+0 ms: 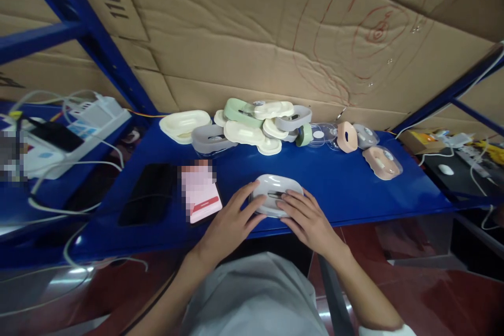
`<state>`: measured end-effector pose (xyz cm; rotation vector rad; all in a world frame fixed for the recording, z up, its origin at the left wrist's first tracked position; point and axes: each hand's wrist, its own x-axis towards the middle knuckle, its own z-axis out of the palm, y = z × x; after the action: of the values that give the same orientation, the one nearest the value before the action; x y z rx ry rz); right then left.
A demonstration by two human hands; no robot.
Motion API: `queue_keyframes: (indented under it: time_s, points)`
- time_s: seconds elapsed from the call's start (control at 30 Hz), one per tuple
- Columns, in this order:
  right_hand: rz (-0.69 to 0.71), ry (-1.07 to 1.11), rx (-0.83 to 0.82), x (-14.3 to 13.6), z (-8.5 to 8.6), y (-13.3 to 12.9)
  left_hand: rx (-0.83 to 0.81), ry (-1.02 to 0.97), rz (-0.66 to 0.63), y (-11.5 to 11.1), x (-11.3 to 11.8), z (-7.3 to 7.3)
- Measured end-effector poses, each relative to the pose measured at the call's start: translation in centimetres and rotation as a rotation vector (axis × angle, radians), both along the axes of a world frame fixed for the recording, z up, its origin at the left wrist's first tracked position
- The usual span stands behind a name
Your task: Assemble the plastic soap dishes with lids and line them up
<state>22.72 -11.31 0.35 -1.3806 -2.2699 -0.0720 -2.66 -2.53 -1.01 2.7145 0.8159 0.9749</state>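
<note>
A light grey oval dish point(274, 184) with a raised rim and a dark slot in its middle is between my hands, at the front edge of the blue table. My left hand point(236, 210) grips its left end, fingertips on the rim and thumb low at the near side. From the right, my right hand point(307, 218) holds the other end, with fingers laid across the inside near the slot. Its underside is hidden.
Cream, green and grey oval dishes point(242, 132) lie piled along the cardboard wall point(220, 26). Pink dishes point(381, 163) and clear plastic covers point(321, 134) are farther right. A lit phone point(202, 197) and a dark flat object point(146, 194) lie left. White cables point(74, 215) trail at the far left.
</note>
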Motion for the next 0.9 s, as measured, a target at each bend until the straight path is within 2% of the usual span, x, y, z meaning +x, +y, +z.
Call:
queue_keyframes:
  time_s: [0.13, 0.23, 0.4, 0.57, 0.73, 0.9]
  points:
    - [0.037, 0.025, -0.030, 0.4, 0.8, 0.4, -0.009, 0.008, 0.031, -0.2, 0.0, -0.1]
    - [0.045, 0.051, -0.018, 0.5, 0.7, 0.6, -0.048, 0.001, 0.048, -0.3, -0.1, -0.1]
    - [0.054, 0.125, -0.014, 0.6, 0.5, 0.6, -0.216, -0.017, 0.024, -0.2, -0.2, 0.1]
    - [0.051, 0.225, 0.007, 0.9, 1.2, 0.5, -0.345, -0.010, -0.008, 0.0, -0.3, 0.0]
    - [-0.169, 0.280, 0.066, 1.8, 1.0, 1.0, -0.355, -0.038, -0.015, -0.1, -0.3, -0.2]
    - [-0.411, 0.288, 0.079, 4.2, -0.6, 1.8, -0.208, 0.056, -0.044, -0.1, -0.2, 0.4]
